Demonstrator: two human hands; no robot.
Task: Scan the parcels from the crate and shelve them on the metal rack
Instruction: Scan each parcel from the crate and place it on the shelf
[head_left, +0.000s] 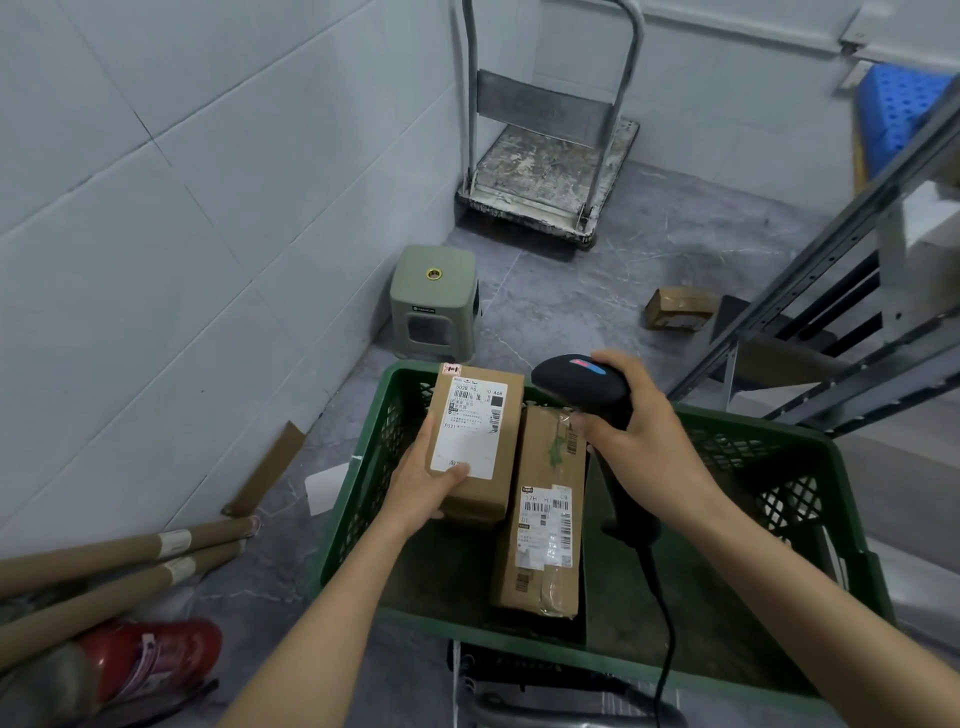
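Observation:
A green plastic crate (353, 499) stands in front of me. My left hand (421, 488) grips a brown cardboard parcel (480, 410) by its near end, label side up, over the crate's left half. My right hand (644, 431) holds a black corded barcode scanner (579, 387), its head just right of that parcel's far end. A second, longer brown parcel (545, 525) with a white label lies inside the crate beneath the scanner. The grey metal rack (841, 291) rises at the right.
A grey platform trolley (550, 171) stands against the far wall. A green stool (434, 301) sits by the left wall. A small brown box (678, 307) lies on the floor near the rack. Cardboard tubes (119, 566) and a red extinguisher (150, 660) lie at lower left.

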